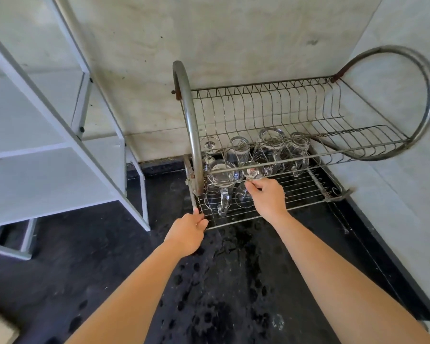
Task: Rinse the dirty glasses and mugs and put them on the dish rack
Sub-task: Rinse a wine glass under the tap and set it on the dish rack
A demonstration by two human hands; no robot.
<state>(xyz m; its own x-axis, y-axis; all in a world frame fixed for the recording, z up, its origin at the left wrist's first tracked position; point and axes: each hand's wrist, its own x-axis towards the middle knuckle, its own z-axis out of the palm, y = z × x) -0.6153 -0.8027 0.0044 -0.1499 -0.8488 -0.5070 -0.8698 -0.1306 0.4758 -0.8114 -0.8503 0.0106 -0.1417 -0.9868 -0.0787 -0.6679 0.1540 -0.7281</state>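
Note:
A two-tier metal dish rack [308, 202] stands in the corner on a black counter. Several clear glasses and mugs sit upside down on its lower tier, among them a handled glass mug [221, 184] at the front left. Beside it is a stemmed glass [252, 170], and my right hand [267, 197] is closed on it just under the upper tier's front bar. My left hand [188, 233] grips the rack's front left corner wire. More glasses [268, 150] stand further back under the upper tier.
The black counter [233, 281] in front of the rack is wet with drops. A white shelf unit [60, 145] stands at the left, close to the rack. Pale walls close the corner behind and to the right. The upper plate tier [296, 108] holds nothing.

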